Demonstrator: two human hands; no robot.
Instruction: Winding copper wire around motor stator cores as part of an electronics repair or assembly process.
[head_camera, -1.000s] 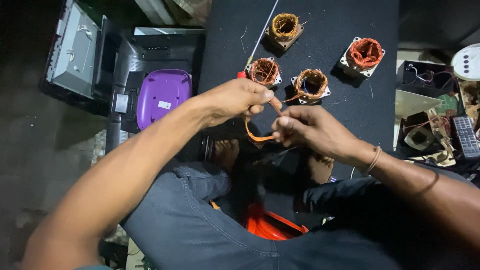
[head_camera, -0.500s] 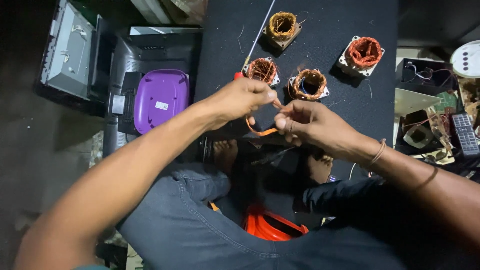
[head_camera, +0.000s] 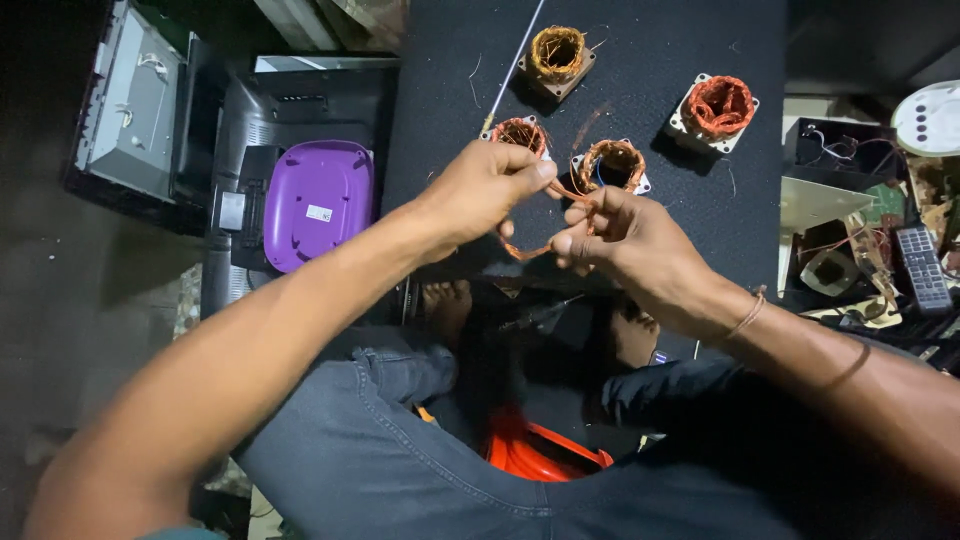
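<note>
I've got a loop of copper wire (head_camera: 535, 245) pinched between both hands, held up over the near edge of the black mat (head_camera: 660, 90), just in front of the motor coils. My left hand (head_camera: 480, 190) is clenched on the upper strand, thumb pressed against the fingertips. My right hand (head_camera: 625, 240) grips the other side, fingers curled tight round the bunched wire, and the loop sags between the two fists.

To do this well, I reckon I want short, even pulls, hands kept close, so the thin strands don't kink or snap. Keeping the bundle together in the right fist should stop loose ends from tangling.

Beyond my knuckles sit four coils: one right behind my left hand (head_camera: 520, 133), one behind my right (head_camera: 612, 165), a yellowish one further up (head_camera: 557, 55), and a red one off to the right (head_camera: 718, 108). A purple case (head_camera: 318, 200) lies to the left, a remote control (head_camera: 922, 268) at the far right.

Compared with half a second back, my hands have lifted slightly toward the coils and the loop hangs tighter.
</note>
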